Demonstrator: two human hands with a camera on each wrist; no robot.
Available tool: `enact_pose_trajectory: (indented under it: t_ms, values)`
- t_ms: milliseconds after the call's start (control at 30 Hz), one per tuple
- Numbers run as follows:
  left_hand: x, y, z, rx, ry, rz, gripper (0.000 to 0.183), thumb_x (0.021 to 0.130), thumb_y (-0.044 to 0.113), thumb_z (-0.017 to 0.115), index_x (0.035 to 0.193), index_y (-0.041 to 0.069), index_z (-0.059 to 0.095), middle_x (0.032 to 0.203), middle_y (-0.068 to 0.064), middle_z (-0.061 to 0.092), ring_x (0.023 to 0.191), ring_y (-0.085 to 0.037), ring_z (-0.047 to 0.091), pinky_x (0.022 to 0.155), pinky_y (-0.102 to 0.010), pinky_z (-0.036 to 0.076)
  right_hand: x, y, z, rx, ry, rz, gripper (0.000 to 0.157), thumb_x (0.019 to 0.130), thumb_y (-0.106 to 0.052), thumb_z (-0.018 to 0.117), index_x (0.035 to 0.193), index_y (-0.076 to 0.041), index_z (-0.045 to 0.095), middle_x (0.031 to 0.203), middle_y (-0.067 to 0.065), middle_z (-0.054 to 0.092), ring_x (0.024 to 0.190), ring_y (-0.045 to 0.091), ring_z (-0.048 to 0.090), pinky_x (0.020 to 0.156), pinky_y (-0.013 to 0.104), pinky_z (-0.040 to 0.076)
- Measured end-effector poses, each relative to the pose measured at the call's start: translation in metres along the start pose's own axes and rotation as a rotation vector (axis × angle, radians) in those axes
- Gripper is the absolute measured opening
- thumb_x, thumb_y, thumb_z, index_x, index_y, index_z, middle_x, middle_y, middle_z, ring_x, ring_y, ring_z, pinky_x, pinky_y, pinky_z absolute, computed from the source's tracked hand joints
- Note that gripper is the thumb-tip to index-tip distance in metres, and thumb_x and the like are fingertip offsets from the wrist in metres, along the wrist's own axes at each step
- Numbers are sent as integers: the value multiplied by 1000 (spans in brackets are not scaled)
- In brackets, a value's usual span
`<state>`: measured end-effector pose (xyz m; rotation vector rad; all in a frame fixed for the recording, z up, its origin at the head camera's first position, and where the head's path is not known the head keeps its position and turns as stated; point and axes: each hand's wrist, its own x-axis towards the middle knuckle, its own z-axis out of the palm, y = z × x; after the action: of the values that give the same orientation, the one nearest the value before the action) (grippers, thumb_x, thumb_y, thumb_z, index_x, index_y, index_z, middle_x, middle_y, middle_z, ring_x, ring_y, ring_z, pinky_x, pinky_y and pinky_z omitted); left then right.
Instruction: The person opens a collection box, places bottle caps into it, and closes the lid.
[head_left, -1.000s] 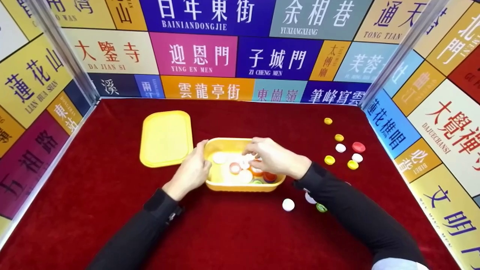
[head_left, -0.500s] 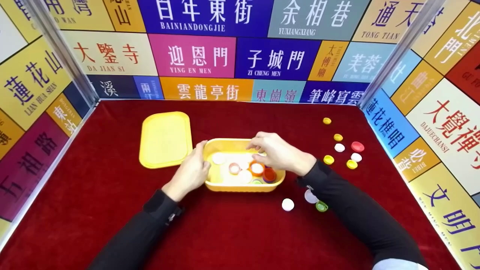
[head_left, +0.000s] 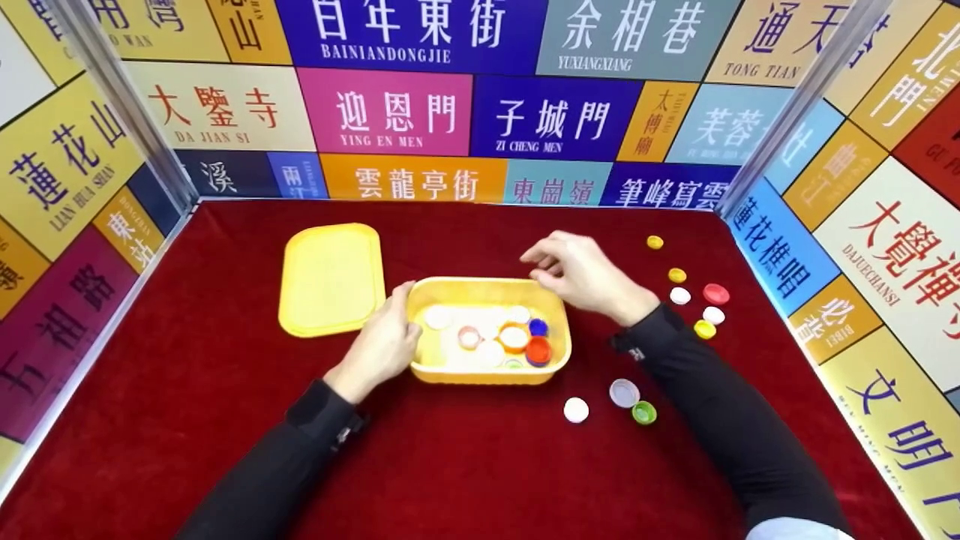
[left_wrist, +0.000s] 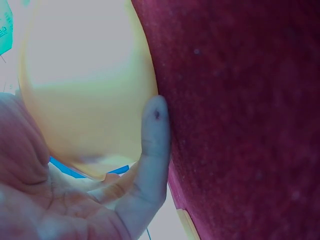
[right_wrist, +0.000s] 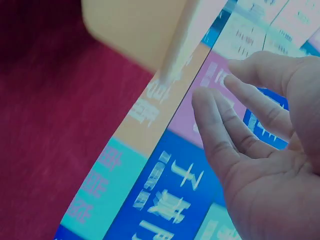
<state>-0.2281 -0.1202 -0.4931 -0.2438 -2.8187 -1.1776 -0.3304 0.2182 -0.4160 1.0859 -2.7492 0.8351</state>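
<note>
A yellow plastic box point(head_left: 487, 376) without its lid holds several bottle caps, among them a blue cap point(head_left: 538, 328), a red cap point(head_left: 538, 350) and an orange-rimmed cap point(head_left: 514, 337). My left hand point(head_left: 381, 341) grips the box's left end; in the left wrist view its fingers wrap the yellow outer wall point(left_wrist: 90, 110). Just beyond the box's far right corner, my right hand point(head_left: 589, 277) is raised with fingers loosely bent. Nothing lies between its fingers point(right_wrist: 215, 125) in the right wrist view.
The yellow lid point(head_left: 331, 279) lies on the red cloth left of the box. Yellow, white and red caps point(head_left: 716, 293) are scattered on the right. Nearer lie a white cap point(head_left: 576, 409), a grey cap point(head_left: 624, 393) and a green cap point(head_left: 643, 412). Lettered panels point(head_left: 386, 112) wall three sides.
My right hand has lifted out of the box and moved away and to the right, uncovering the blue cap and a white one. The left hand has kept its grip.
</note>
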Motion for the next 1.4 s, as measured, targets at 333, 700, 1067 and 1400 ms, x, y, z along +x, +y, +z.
enact_pose_trajectory:
  t_ms: [333,700,1067,1400]
  values:
    - [-1,-1,3,6,-14,-15,70,110,4,59,176,-4,37,172,-32,56,157,-44,61,130,-59,51,2,76,-24,-76,76,191,30,103,-3,76,131,4,83,126,29,80,113,43,81,104,59,67]
    - [0,-1,0,8,-25,-25,70,112,4,59,177,-3,36,174,-32,54,162,-46,57,133,-60,49,-10,154,-49,-146,57,418,46,104,-6,70,146,13,70,144,39,71,133,55,66,121,66,52]
    - [1,3,0,1,-3,-5,69,110,3,59,176,-4,39,172,-31,57,158,-45,61,131,-59,51,-24,190,-53,-222,-85,596,76,106,-14,65,170,19,40,175,46,40,166,63,35,142,69,28]
    - [1,0,1,8,7,-10,69,108,0,60,174,-3,40,169,-30,60,155,-44,63,130,-58,52,-30,193,-50,-219,-49,580,50,103,-6,67,146,18,67,152,45,63,152,62,52,134,69,39]
